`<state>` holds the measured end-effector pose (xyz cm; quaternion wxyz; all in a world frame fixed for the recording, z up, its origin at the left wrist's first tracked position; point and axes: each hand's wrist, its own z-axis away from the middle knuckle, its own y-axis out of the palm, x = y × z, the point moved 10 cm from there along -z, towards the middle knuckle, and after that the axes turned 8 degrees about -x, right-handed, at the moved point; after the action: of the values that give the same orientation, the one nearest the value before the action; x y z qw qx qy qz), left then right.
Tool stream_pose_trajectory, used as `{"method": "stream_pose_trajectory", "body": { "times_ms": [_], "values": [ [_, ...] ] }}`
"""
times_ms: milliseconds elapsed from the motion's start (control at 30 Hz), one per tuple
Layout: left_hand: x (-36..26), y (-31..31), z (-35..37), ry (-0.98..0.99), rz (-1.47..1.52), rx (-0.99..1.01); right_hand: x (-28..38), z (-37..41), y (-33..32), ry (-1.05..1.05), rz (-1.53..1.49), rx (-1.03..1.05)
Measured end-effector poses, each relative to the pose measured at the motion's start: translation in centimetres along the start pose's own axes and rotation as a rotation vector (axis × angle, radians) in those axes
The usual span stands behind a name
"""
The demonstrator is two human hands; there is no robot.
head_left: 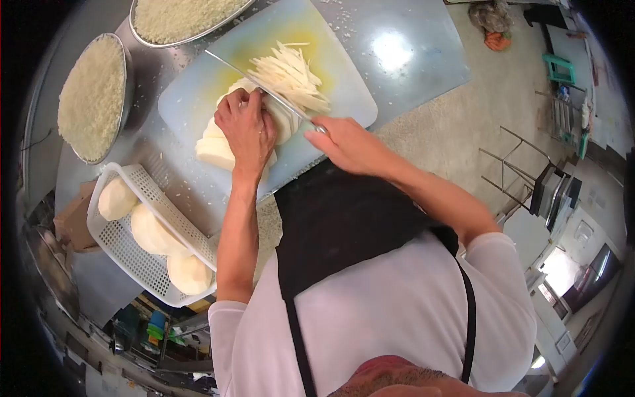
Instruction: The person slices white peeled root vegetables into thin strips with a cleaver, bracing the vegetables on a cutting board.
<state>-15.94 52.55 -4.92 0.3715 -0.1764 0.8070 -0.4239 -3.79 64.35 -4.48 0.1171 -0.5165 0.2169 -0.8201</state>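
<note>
Table [424, 89]: grey metal, shiny, smooth-topped. Directly on it:
– One cutting board [347, 83], pale, yellow-stained, lying flat.
– One metal bowl [162, 45], heaped with white bits, beyond the board on its left side.
– One second metal bowl [128, 99], likewise heaped, left of the board and apart from it.
– Loose white crumbs [341, 30], strewn right of the board's far end, with more to its left.
– One perforated white basket [175, 206], near-left of the board; whether table-borne, unclear.
</note>
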Motion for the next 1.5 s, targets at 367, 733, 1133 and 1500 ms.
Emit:
{"method": "stream_pose_trajectory", "body": {
  "times_ms": [367,733,1133,1500],
  "values": [
    [0.5,0.1,-0.1,-0.046,0.071,0.036,-0.7,-0.6,1.0,-0.03,-0.041,-0.051],
    [0.8,-0.2,0.0,-0.032,0.089,-0.006,-0.3,-1.6,1.6,-0.072,-0.066,-0.075],
    [1.2,-1.2,0.0,-0.089,0.324,-0.08,-1.9,-1.2,2.1,-0.012,-0.048,-0.113],
    [0.7,-0.7,0.9,-0.029,-0.042,0.062,1.8,4.6,-0.7,0.127,-0.103,-0.041]
  ]
}}
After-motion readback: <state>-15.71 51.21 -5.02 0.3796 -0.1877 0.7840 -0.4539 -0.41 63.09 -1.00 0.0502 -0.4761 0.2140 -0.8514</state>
